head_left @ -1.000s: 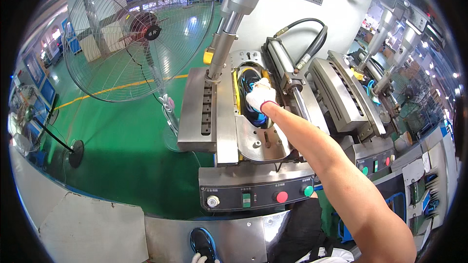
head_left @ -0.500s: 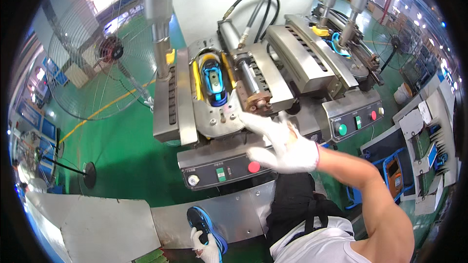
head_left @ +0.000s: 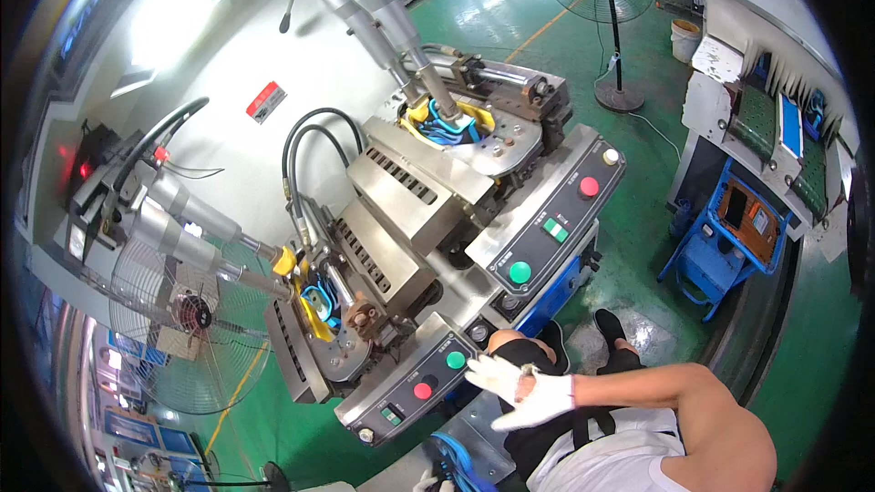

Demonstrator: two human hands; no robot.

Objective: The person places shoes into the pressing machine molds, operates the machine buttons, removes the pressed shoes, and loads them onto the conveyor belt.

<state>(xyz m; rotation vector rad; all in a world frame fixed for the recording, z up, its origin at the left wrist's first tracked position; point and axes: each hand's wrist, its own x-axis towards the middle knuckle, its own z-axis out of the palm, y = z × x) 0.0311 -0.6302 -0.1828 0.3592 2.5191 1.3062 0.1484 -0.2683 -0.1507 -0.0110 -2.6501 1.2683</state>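
Note:
My right hand [head_left: 527, 394], in a white glove, is stretched out over my lap with its fingers spread and nothing in them. Its fingertips are nearest the green button [head_left: 456, 360] on the left control panel [head_left: 410, 392]; I cannot tell if they touch it. At the lower edge my left hand [head_left: 432, 483], also gloved, is closed on a black-and-blue shoe [head_left: 463, 466]; the frame cuts off most of both. In the left press station, a blue-trimmed shoe [head_left: 319, 303] sits between yellow pads, below metal press rods [head_left: 260, 278].
The right press station holds another blue-trimmed shoe [head_left: 451, 132] under its rods. A second control panel [head_left: 556, 219] faces me. On my right are a blue stool [head_left: 720, 251] with a phone on it, and a conveyor [head_left: 756, 118]. Pedestal fans [head_left: 615, 46] stand around the machine.
The view has turned right. My right hand has gone from in front of the left press station to beside the green button. The shoe in my left hand now sits lower, partly out of frame.

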